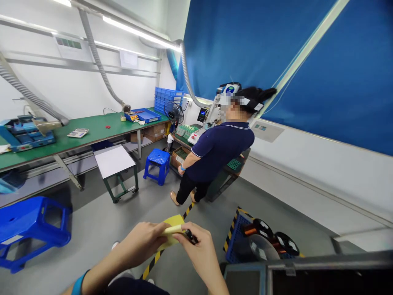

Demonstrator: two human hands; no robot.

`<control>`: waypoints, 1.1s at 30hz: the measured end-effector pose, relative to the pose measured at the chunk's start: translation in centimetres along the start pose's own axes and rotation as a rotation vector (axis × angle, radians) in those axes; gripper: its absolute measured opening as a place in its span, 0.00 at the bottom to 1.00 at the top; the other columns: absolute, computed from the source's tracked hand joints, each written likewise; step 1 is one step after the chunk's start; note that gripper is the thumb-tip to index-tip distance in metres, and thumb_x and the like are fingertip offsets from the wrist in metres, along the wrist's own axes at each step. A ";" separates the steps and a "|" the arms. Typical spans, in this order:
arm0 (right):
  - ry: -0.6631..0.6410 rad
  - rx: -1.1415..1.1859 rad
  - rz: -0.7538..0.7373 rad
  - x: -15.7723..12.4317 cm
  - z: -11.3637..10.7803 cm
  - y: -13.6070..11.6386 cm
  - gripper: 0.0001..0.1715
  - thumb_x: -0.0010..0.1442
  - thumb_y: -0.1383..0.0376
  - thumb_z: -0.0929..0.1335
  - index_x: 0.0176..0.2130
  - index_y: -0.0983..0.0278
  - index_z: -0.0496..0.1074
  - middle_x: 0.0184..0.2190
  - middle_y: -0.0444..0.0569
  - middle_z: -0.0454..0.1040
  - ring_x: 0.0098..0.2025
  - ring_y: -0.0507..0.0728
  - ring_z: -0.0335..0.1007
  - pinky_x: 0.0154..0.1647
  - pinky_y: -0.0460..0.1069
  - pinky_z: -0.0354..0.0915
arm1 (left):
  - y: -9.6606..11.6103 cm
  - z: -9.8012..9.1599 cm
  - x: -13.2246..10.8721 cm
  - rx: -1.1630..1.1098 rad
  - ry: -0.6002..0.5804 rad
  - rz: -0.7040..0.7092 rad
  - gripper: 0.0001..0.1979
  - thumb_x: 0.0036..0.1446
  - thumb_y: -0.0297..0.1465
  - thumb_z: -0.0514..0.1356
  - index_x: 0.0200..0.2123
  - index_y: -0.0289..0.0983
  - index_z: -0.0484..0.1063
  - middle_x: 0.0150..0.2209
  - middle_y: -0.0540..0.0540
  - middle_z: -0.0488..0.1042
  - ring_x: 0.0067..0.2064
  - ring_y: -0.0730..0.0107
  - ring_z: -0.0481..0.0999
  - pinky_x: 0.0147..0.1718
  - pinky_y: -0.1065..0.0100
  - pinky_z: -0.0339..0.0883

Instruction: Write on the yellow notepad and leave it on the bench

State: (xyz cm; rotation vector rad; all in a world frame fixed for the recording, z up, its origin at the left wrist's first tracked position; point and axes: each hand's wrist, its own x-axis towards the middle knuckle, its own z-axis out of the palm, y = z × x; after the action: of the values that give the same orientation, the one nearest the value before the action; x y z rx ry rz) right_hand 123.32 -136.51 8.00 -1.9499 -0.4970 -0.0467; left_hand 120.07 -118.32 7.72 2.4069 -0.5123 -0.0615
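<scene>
Both hands are in front of me at the bottom middle, above the floor. A yellow sticky-note pad (pixel 175 221) is between them, its near edge a paler, thick-looking strip. My left hand (pixel 146 237) grips the pad's left side, fingers closed. My right hand (pixel 199 244) pinches the right end of the pale edge between thumb and fingers. A black pen (pixel 190 236) also sits in the right hand, mostly covered by the fingers. A blue band (pixel 80 282) circles my left wrist.
A co-worker (pixel 219 151) stands ahead at a machine (pixel 211 114). Blue stools (pixel 158 157) and a white-topped small table (pixel 115 159) stand left, by a green workbench (pixel 95 131). To the right, a blue crate (pixel 236 241) holds wire spools (pixel 262 227) inside striped floor tape.
</scene>
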 end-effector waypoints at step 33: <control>-0.164 0.859 0.224 -4.5 -1.2 2.7 0.27 0.36 0.51 0.77 0.35 0.63 0.73 0.25 0.44 0.68 0.27 0.50 0.62 0.30 0.44 0.62 | 1.5 5.0 -2.8 -1.295 0.188 -0.333 0.21 0.44 0.44 0.68 0.37 0.35 0.75 0.31 0.46 0.77 0.35 0.65 0.74 0.35 0.71 0.67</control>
State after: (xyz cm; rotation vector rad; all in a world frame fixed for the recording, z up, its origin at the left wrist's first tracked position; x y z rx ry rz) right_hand 120.39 -139.90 5.05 -1.1526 -0.3203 0.4104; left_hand 116.12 -121.35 4.52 1.1723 0.0685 -0.2281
